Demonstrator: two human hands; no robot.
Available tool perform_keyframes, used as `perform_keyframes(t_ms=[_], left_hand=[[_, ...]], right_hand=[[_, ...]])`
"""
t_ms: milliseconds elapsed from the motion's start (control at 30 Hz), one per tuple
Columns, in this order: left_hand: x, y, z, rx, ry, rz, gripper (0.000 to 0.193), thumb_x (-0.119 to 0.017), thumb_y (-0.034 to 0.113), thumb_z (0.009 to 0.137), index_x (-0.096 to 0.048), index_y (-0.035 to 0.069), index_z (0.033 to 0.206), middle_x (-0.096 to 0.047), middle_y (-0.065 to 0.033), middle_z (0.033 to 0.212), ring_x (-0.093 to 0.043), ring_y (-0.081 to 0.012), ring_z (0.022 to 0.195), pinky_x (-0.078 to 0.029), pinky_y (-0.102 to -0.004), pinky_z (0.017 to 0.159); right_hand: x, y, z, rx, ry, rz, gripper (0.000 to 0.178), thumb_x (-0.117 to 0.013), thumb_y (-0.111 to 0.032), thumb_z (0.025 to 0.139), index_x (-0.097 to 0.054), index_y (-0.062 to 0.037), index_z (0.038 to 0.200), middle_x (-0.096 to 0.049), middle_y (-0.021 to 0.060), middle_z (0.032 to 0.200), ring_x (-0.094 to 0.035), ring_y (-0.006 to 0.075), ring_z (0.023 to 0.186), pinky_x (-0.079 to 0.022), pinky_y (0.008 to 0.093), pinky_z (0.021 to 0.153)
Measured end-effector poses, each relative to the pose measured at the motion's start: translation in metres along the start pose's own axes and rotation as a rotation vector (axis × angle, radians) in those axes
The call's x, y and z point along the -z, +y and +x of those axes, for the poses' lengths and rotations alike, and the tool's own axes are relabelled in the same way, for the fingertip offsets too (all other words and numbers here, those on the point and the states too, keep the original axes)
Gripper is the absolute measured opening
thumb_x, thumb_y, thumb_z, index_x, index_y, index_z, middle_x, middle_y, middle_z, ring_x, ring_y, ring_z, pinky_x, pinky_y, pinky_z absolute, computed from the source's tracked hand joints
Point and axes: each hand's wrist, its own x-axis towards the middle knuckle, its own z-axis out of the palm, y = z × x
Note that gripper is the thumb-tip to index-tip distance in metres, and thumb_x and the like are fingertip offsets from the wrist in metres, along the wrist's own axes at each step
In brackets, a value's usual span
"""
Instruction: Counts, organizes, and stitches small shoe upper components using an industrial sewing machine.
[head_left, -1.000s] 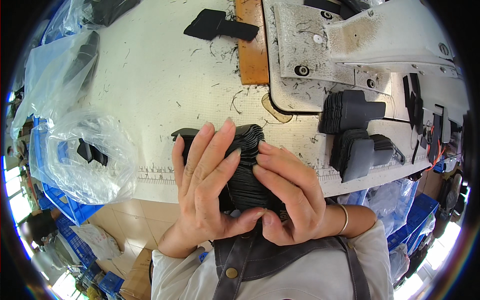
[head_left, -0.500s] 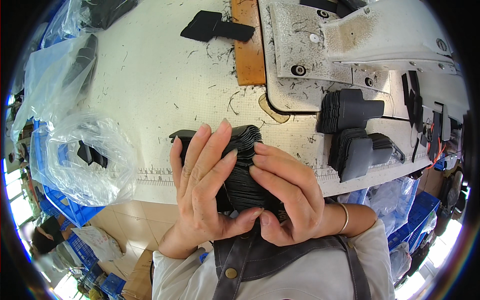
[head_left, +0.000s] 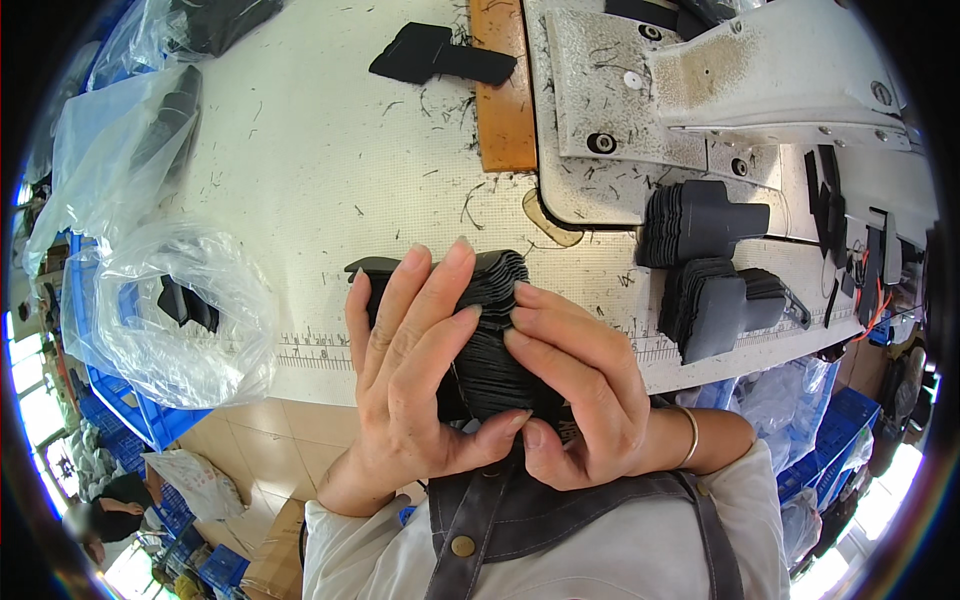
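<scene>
A thick stack of black cut pieces (head_left: pixel 492 372) is held between my two hands at the table's front edge, its layered edges facing up. My left hand (head_left: pixel 405 370) wraps the left side, fingers spread over the top and thumb at the near end. On the other side my right hand (head_left: pixel 585 385) presses its curled fingertips to the layers, its thumb close to the left thumb. My palms hide much of the stack's sides. Two more stacks of similar black pieces, one farther back (head_left: pixel 700 222) and one nearer (head_left: pixel 715 305), lie to the right.
A white sewing machine (head_left: pixel 760 75) stands at the back right. One loose black piece (head_left: pixel 440 55) lies by an orange-brown strip (head_left: pixel 505 95). At left, a clear plastic bag (head_left: pixel 170 340) with black pieces inside sits over a blue crate (head_left: pixel 150 425). Thread scraps dot the white table (head_left: pixel 300 160).
My hands keep the same hold on the stack. The whole view has shifted very slightly, with the table and things on it appearing a little farther right.
</scene>
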Motion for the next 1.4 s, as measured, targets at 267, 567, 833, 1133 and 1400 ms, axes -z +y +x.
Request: perform_keyframes(t_ms=[267, 567, 833, 1133, 1400], left_hand=[[0.0, -0.001, 0.0, -0.007, 0.01, -0.004, 0.059, -0.063, 0.045, 0.085, -0.046, 0.001, 0.12, -0.053, -0.0271, 0.13, -0.045, -0.0415, 0.127, -0.016, -0.0544, 0.11], [0.001, 0.003, 0.004, 0.021, -0.002, 0.001, 0.054, -0.065, 0.042, 0.083, -0.051, 0.002, 0.117, -0.053, -0.0251, 0.131, -0.045, -0.0406, 0.127, -0.017, -0.0528, 0.11], [0.001, 0.001, 0.005, 0.022, -0.027, 0.035, 0.052, -0.066, 0.044, 0.082, -0.049, 0.005, 0.112, -0.052, -0.0266, 0.131, -0.044, -0.0435, 0.127, -0.018, -0.0543, 0.109], [-0.003, -0.002, 0.001, 0.025, 0.072, -0.028, 0.051, -0.068, 0.045, 0.081, -0.058, 0.007, 0.112, -0.048, -0.0251, 0.133, -0.048, -0.0472, 0.12, -0.027, -0.059, 0.103], [-0.005, 0.0, -0.002, -0.061, 0.102, 0.108, 0.05, -0.057, 0.051, 0.086, -0.062, 0.009, 0.113, -0.052, -0.0203, 0.123, -0.055, -0.0449, 0.113, -0.028, -0.063, 0.102]], right_hand=[[0.0, 0.0, 0.0, 0.001, -0.001, 0.012, 0.045, -0.058, -0.005, 0.077, -0.052, 0.0158, 0.116, -0.051, 0.029, 0.12, -0.054, 0.0452, 0.113, -0.048, 0.0497, 0.093], [0.0, 0.0, 0.0, -0.004, 0.004, 0.008, 0.044, -0.058, -0.004, 0.077, -0.052, 0.0162, 0.115, -0.051, 0.029, 0.119, -0.054, 0.0454, 0.112, -0.048, 0.0495, 0.093], [0.009, -0.001, 0.001, -0.007, -0.05, -0.113, 0.044, -0.058, -0.012, 0.08, -0.053, 0.0133, 0.115, -0.047, 0.0312, 0.124, -0.05, 0.0455, 0.115, -0.044, 0.0496, 0.096], [0.015, -0.001, 0.002, -0.097, -0.066, -0.004, 0.051, -0.06, -0.013, 0.08, -0.049, 0.0148, 0.122, -0.045, 0.0316, 0.127, -0.049, 0.0463, 0.115, -0.042, 0.0485, 0.097], [0.015, 0.002, 0.009, -0.07, -0.145, -0.126, 0.053, -0.055, -0.018, 0.086, -0.047, 0.0168, 0.125, -0.045, 0.031, 0.126, -0.049, 0.0438, 0.113, -0.042, 0.0481, 0.096]])
